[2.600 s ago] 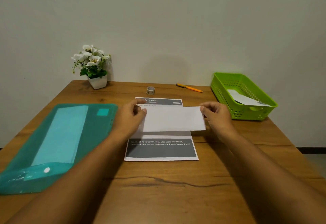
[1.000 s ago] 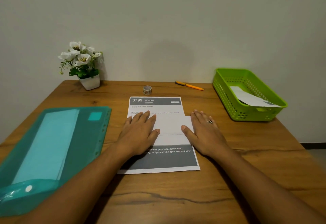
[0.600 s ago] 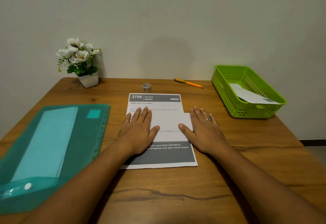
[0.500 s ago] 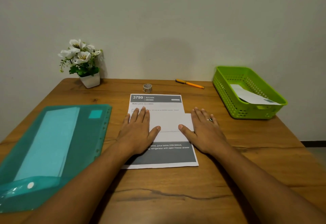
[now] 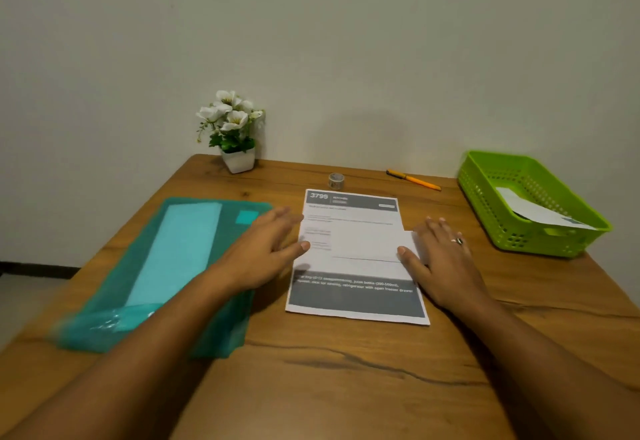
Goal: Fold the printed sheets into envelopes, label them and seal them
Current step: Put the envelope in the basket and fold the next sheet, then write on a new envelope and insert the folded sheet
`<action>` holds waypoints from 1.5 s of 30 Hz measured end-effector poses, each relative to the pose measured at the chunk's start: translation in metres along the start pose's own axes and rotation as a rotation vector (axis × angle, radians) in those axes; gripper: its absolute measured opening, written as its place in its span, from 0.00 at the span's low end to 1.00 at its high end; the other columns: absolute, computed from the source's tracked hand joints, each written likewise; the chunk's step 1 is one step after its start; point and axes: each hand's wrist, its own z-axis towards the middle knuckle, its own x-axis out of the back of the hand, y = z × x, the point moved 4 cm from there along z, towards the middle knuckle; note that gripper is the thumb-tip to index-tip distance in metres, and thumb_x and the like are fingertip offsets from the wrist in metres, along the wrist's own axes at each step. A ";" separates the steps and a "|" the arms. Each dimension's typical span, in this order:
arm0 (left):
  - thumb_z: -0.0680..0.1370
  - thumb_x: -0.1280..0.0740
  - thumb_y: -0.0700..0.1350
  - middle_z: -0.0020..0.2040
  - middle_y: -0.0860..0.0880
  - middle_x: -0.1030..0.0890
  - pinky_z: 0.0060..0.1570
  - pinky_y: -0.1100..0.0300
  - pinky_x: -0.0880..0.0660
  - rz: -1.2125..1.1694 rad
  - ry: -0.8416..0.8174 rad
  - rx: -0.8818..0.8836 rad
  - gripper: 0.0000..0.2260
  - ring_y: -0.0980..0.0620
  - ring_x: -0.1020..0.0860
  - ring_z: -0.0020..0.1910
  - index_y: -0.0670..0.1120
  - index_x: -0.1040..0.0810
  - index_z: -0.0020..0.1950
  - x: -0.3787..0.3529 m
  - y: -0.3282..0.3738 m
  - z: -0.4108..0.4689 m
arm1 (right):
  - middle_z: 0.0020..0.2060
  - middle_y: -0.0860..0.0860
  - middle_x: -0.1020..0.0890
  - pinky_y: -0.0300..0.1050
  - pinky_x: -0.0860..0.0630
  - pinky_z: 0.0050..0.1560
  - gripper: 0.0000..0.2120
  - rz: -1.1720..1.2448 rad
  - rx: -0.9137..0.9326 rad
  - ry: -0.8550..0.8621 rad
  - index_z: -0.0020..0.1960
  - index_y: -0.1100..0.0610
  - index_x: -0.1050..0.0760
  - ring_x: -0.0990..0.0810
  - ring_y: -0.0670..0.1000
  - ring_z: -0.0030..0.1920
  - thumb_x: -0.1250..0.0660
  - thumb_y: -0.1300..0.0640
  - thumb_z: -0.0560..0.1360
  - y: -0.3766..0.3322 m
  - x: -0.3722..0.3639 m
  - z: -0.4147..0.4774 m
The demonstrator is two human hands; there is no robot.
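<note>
A printed sheet (image 5: 353, 294) with grey bands lies flat in the middle of the wooden table. On it rests a folded white paper (image 5: 370, 244). My right hand (image 5: 440, 259) lies flat with straight fingers on the folded paper's right end. My left hand (image 5: 263, 252), blurred and with fingers extended, is at the sheet's left edge, over the corner of a teal plastic folder (image 5: 173, 266). A small tape roll (image 5: 336, 180) and an orange pen (image 5: 414, 180) lie at the table's back.
A green plastic basket (image 5: 485, 204) at the back right holds a folded white paper (image 5: 540, 213). A white pot of white flowers (image 5: 235, 135) stands at the back left against the wall. The teal folder covers the table's left side.
My left hand has slid off the folded paper to the left, toward the teal folder. The right hand stays flat on the paper's right end. The view has turned left.
</note>
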 end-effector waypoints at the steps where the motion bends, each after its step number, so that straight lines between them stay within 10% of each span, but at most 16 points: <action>1: 0.82 0.35 0.59 0.81 0.54 0.39 0.73 0.48 0.34 -0.001 0.026 0.013 0.25 0.52 0.38 0.78 0.57 0.32 0.78 0.012 -0.009 -0.010 | 0.82 0.54 0.39 0.60 0.49 0.81 0.31 0.021 0.013 0.008 0.78 0.51 0.33 0.47 0.56 0.83 0.48 0.34 0.83 -0.006 0.001 -0.001; 5: 0.81 0.32 0.57 0.70 0.58 0.25 0.60 0.60 0.26 -0.018 0.104 0.051 0.17 0.61 0.27 0.67 0.58 0.22 0.69 0.061 -0.053 -0.058 | 0.80 0.52 0.34 0.60 0.47 0.81 0.25 0.144 0.139 0.012 0.75 0.51 0.28 0.42 0.55 0.82 0.41 0.40 0.83 -0.066 0.007 -0.003; 13: 0.80 0.32 0.60 0.61 0.57 0.19 0.63 0.52 0.24 0.073 0.021 0.234 0.14 0.59 0.22 0.59 0.56 0.17 0.61 0.105 -0.120 -0.128 | 0.62 0.47 0.19 0.51 0.23 0.63 0.14 0.348 0.617 -0.235 0.64 0.50 0.21 0.22 0.49 0.62 0.35 0.47 0.82 -0.252 0.008 -0.029; 21: 0.79 0.32 0.61 0.67 0.59 0.19 0.70 0.52 0.29 -0.181 -0.126 0.278 0.23 0.63 0.23 0.66 0.49 0.24 0.28 0.097 -0.130 -0.141 | 0.47 0.49 0.18 0.54 0.22 0.50 0.19 0.245 0.646 -0.538 0.50 0.52 0.20 0.20 0.50 0.47 0.43 0.42 0.85 -0.322 -0.014 -0.032; 25: 0.74 0.24 0.56 0.71 0.64 0.25 0.70 0.57 0.36 -0.169 -0.231 0.271 0.06 0.63 0.30 0.71 0.55 0.15 0.42 0.100 -0.130 -0.150 | 0.51 0.47 0.18 0.48 0.22 0.47 0.17 0.238 0.687 -0.558 0.56 0.51 0.19 0.21 0.47 0.49 0.36 0.40 0.82 -0.320 -0.016 -0.033; 29: 0.73 0.22 0.51 0.74 0.67 0.31 0.73 0.57 0.33 -0.059 -0.207 0.218 0.24 0.61 0.34 0.74 0.67 0.23 0.65 0.091 -0.141 -0.161 | 0.57 0.43 0.24 0.43 0.27 0.50 0.24 0.145 0.733 -0.510 0.63 0.45 0.25 0.28 0.45 0.55 0.30 0.32 0.74 -0.319 -0.023 -0.044; 35: 0.80 0.29 0.54 0.72 0.63 0.25 0.74 0.53 0.32 0.134 0.030 0.066 0.12 0.63 0.32 0.74 0.61 0.18 0.64 0.086 -0.139 -0.168 | 0.61 0.47 0.23 0.48 0.25 0.52 0.22 -0.034 0.810 -0.355 0.66 0.46 0.27 0.25 0.50 0.60 0.33 0.36 0.78 -0.330 -0.018 -0.055; 41: 0.84 0.37 0.54 0.45 0.63 0.19 0.41 0.63 0.28 0.273 0.214 0.058 0.09 0.63 0.23 0.43 0.56 0.18 0.59 0.086 -0.128 -0.168 | 0.73 0.48 0.31 0.53 0.19 0.52 0.16 0.050 0.893 -0.264 0.71 0.44 0.33 0.22 0.54 0.61 0.39 0.50 0.84 -0.338 -0.010 -0.070; 45: 0.84 0.37 0.52 0.39 0.60 0.21 0.36 0.60 0.31 0.286 0.272 0.073 0.06 0.60 0.25 0.37 0.56 0.20 0.55 0.084 -0.126 -0.168 | 0.80 0.52 0.38 0.57 0.19 0.49 0.14 -0.091 0.912 -0.202 0.69 0.49 0.28 0.21 0.60 0.62 0.39 0.50 0.84 -0.350 -0.013 -0.074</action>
